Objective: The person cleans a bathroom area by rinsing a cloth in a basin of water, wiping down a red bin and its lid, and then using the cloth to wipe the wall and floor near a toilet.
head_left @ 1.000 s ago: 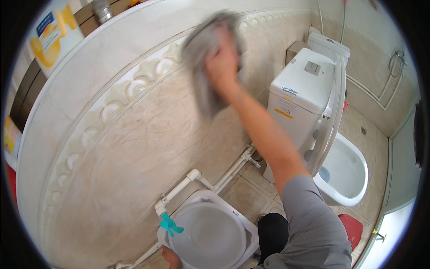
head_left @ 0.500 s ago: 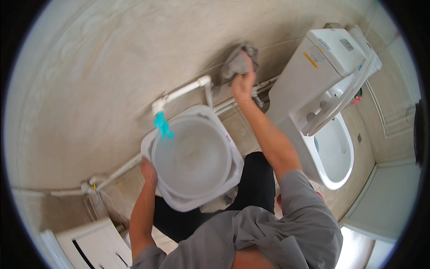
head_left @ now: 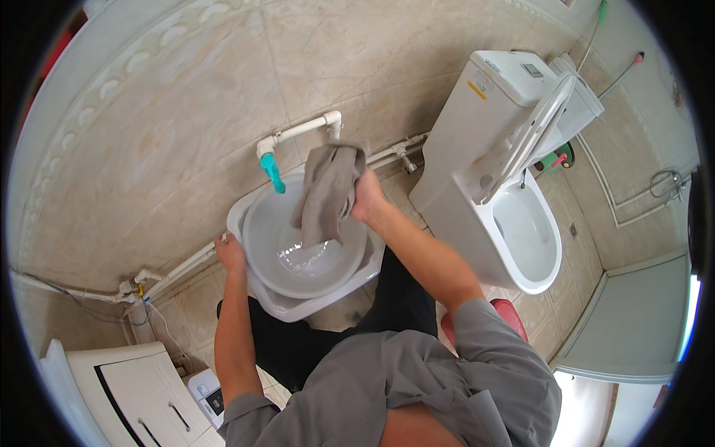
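My right hand [head_left: 368, 195] grips a bunched grey-brown cloth [head_left: 328, 190], which hangs down over a round white basin [head_left: 269, 276]. That round basin sits inside a larger white sink [head_left: 287, 308] with angular corners, tilted in front of my knees. A little water glints at the bottom of the round basin. My left hand [head_left: 231, 252] is curled at the left edge of the outer sink, its fingertips against the rim. A turquoise sleeve [head_left: 272, 173] hangs off the end of the white pipe [head_left: 299, 137] above the sink.
A white toilet [head_left: 465, 149] with its lid raised stands to the right. A red stool [head_left: 509, 316] shows beside my right leg. At lower left are a white cabinet [head_left: 153, 387] and pipes [head_left: 182, 270] along the tiled wall. A grey door [head_left: 633, 316] is at lower right.
My right hand has brought the cloth from beside the wall, beyond the pipe, back toward me and left, over the basin. My left hand stays at the sink's left edge.
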`<act>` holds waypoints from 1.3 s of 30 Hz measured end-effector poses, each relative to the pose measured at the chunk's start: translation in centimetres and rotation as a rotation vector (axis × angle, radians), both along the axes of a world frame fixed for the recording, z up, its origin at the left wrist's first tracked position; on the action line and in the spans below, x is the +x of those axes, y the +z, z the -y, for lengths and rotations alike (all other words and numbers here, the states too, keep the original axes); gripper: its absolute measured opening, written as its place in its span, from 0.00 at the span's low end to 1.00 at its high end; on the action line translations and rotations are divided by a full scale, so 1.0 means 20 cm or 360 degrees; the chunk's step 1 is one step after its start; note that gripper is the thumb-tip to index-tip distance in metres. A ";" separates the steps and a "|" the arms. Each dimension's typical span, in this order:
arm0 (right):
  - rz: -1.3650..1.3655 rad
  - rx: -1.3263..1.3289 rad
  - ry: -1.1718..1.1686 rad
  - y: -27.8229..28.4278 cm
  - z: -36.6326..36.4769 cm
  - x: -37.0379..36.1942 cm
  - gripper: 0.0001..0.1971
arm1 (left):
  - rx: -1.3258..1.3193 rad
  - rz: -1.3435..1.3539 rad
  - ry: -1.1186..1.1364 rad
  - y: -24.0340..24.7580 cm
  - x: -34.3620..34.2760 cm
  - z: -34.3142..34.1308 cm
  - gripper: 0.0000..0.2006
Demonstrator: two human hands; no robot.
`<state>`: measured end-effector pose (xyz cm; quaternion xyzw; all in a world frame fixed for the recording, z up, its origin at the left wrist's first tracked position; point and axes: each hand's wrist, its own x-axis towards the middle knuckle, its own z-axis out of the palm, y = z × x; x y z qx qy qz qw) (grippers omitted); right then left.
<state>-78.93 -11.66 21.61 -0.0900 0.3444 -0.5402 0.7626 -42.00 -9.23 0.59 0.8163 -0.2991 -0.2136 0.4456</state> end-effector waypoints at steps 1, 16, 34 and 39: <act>0.0024 0.0059 0.0068 -0.07 -0.05 -0.02 0.22 | -0.0037 0.0514 -0.0051 0.07 -0.12 -0.02 0.21; 0.0201 -0.0138 -0.0030 0.09 -0.03 -0.13 0.25 | -0.0330 0.0612 -0.0330 0.12 0.03 -0.08 0.16; -0.2517 -0.0053 -0.0158 -2.16 0.44 -1.13 0.27 | 0.0150 -0.0114 -0.0708 0.04 0.05 -0.09 0.25; -0.2901 0.0197 0.0072 -2.49 0.87 -0.85 0.28 | 0.0302 -0.0160 -0.0558 0.03 0.06 -0.08 0.25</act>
